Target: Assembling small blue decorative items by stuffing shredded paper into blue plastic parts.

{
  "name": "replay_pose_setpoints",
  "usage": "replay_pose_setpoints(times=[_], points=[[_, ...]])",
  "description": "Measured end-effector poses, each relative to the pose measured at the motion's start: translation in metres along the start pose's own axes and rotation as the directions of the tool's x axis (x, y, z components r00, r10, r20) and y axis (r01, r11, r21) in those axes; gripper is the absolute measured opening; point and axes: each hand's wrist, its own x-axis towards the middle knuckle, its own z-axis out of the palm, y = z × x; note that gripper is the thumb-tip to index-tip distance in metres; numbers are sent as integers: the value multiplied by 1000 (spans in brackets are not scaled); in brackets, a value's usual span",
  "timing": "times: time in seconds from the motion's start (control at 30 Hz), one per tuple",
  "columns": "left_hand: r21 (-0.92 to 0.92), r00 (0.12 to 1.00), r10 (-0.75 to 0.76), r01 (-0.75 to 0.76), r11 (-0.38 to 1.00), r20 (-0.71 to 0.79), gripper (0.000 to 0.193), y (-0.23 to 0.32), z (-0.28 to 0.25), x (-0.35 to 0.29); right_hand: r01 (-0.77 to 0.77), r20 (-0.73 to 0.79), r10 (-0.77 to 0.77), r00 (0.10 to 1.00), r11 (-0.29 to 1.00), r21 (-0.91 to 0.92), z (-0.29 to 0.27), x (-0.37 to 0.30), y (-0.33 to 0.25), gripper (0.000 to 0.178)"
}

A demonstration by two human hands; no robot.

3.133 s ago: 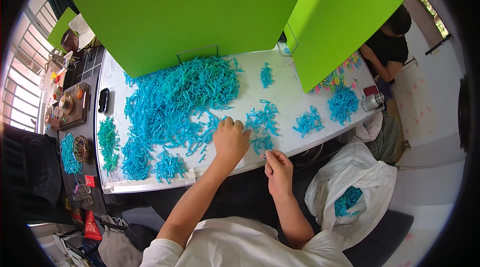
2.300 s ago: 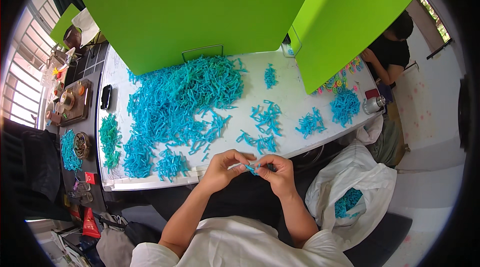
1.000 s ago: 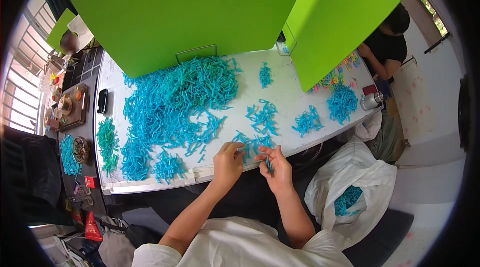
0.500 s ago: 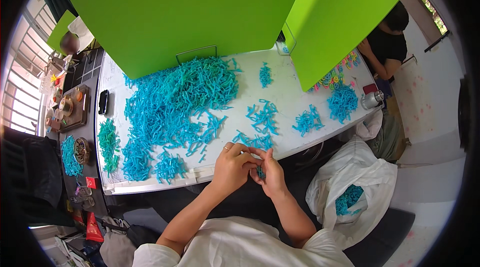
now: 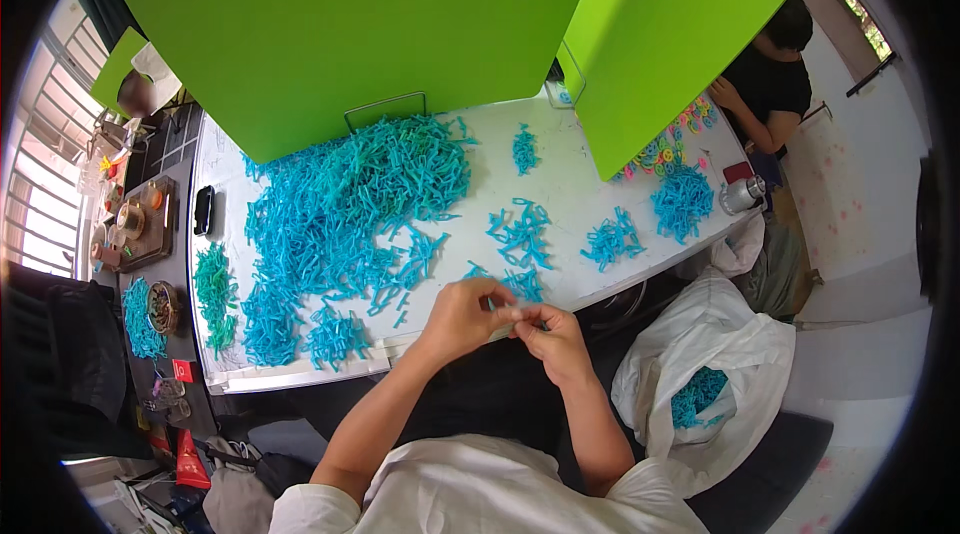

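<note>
White table [image 5: 580,174] under green panels carries, left of the big blue heap [image 5: 350,204], a small green pile [image 5: 212,289], and right of that heap a few small blue clusters [image 5: 522,234], with a white bag [image 5: 700,374] of blue pieces further right, off the table's edge. At the near edge, right of the heap's front, the left hand [image 5: 462,316] and right hand [image 5: 552,339] meet fingertip to fingertip, both pinching one small blue piece [image 5: 508,314]. It sits between them, equally near to both; its long axis cannot be told.
</note>
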Motion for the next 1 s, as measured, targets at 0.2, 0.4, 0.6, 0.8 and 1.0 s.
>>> replay_pose_setpoints(times=[0.2, 0.4, 0.6, 0.8, 1.0], points=[[599, 888, 458, -342, 724, -46, 8, -29, 18, 66, 24, -74, -15, 997, 993, 117, -11, -3, -3, 14], [730, 834, 504, -488, 480, 226, 11, -32, 28, 86, 42, -103, -28, 994, 990, 135, -11, -7, -2, 13], [421, 871, 492, -454, 785, 22, 12, -9, 7, 74, 83, -182, -75, 981, 996, 40, -14, -4, 4, 14], [-324, 998, 13, -34, 945, -68, 18, 9, -14, 21, 158, -185, -136, 973, 981, 112, 1, -10, -5, 14], [-748, 953, -241, 297, 594, 186, 15, -12, -12, -28, 287, -92, -291, 952, 956, -53, 21, -7, -6, 13]])
